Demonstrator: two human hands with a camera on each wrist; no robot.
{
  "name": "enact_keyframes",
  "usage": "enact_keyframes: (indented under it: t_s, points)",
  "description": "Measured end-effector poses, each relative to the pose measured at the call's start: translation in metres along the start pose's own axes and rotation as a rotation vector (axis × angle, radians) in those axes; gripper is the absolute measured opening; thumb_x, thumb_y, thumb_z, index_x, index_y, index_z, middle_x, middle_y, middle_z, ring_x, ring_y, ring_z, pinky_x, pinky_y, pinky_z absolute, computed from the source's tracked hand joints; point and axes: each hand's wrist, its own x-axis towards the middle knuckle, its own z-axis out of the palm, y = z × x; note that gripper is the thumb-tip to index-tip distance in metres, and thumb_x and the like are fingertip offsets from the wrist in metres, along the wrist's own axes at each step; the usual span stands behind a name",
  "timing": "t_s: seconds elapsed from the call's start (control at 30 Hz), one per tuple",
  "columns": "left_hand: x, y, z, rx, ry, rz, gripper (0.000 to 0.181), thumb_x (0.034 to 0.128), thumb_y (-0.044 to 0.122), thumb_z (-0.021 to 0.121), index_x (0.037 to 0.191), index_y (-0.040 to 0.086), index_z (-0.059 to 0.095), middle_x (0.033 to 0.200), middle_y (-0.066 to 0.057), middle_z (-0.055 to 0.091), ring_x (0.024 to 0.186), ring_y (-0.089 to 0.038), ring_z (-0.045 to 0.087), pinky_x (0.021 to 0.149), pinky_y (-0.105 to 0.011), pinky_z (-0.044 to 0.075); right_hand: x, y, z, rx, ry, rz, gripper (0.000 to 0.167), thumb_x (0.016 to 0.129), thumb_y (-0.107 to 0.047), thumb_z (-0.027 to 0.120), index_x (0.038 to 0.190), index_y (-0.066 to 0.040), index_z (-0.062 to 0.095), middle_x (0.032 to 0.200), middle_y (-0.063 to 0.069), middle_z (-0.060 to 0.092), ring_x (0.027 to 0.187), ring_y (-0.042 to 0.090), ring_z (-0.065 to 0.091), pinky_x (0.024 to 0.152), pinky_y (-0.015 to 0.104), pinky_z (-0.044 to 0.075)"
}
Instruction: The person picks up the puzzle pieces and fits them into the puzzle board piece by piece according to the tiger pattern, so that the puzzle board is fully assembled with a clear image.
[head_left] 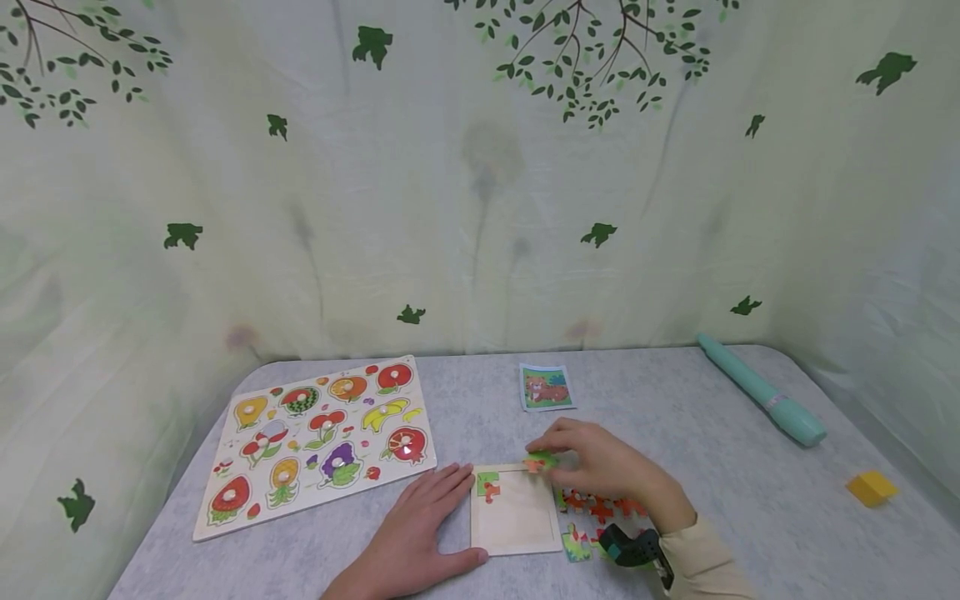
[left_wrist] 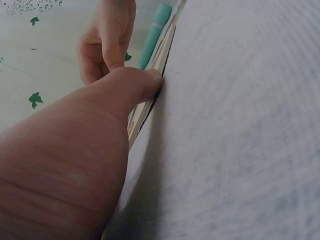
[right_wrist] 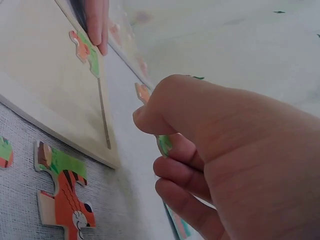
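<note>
My right hand point(head_left: 603, 460) pinches a green and orange puzzle piece point(head_left: 538, 462) above the top right corner of a pale wooden puzzle tray point(head_left: 517, 525). In the right wrist view the piece point(right_wrist: 164, 144) is partly hidden by thumb and fingers. One green and orange puzzle piece point(head_left: 487, 486) lies inside the tray at its top left corner. My left hand point(head_left: 420, 529) rests along the tray's left edge with its fingers extended, the thumb at the lower left corner. Several loose puzzle pieces point(head_left: 600, 507) lie right of the tray, among them a tiger-striped one point(right_wrist: 72, 197).
A fruit puzzle board point(head_left: 307, 442) lies at the left. Behind the tray is a small picture card point(head_left: 546, 388) with a brown animal. A teal cylindrical object point(head_left: 761, 390) and a yellow block point(head_left: 872, 488) are at the right. A patterned curtain point(head_left: 480, 183) hangs behind the table.
</note>
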Motion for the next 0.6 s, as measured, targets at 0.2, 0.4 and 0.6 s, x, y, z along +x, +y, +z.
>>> enact_keyframes:
  t_s: [0.2,0.4,0.6]
  points:
    - [0.000,0.000,-0.001,-0.012,-0.008,-0.009,0.096,0.0841,0.078,0.063,0.158,0.020,0.044,0.165,0.004,0.039,0.154,-0.025,0.033,0.125,-0.056,0.026,0.003,-0.004,0.004,-0.006,0.035,-0.046,0.033,0.094,-0.016,0.071,0.127,-0.016,0.075,0.114,-0.009,0.069,0.100,0.006,0.062,0.086,0.032,0.058]
    - [0.000,0.000,-0.001,-0.007,-0.009,-0.011,0.096,0.0841,0.078,0.063,0.158,0.020,0.044,0.165,0.005,0.039,0.154,-0.024,0.032,0.125,-0.056,0.025,0.006,-0.008,0.012,0.005,0.024,-0.036,0.032,0.095,-0.018,0.072,0.127,-0.019,0.075,0.113,-0.011,0.067,0.099,0.005,0.060,0.086,0.029,0.057]
    - [-0.001,-0.001,0.000,-0.003,-0.003,-0.005,0.095,0.0843,0.078,0.063,0.157,0.020,0.046,0.164,0.004,0.041,0.153,-0.025,0.034,0.125,-0.057,0.025,0.009,-0.010,0.018,-0.011,0.029,-0.101,0.031,0.095,-0.016,0.073,0.126,-0.018,0.075,0.113,-0.009,0.068,0.099,0.005,0.061,0.085,0.027,0.056]
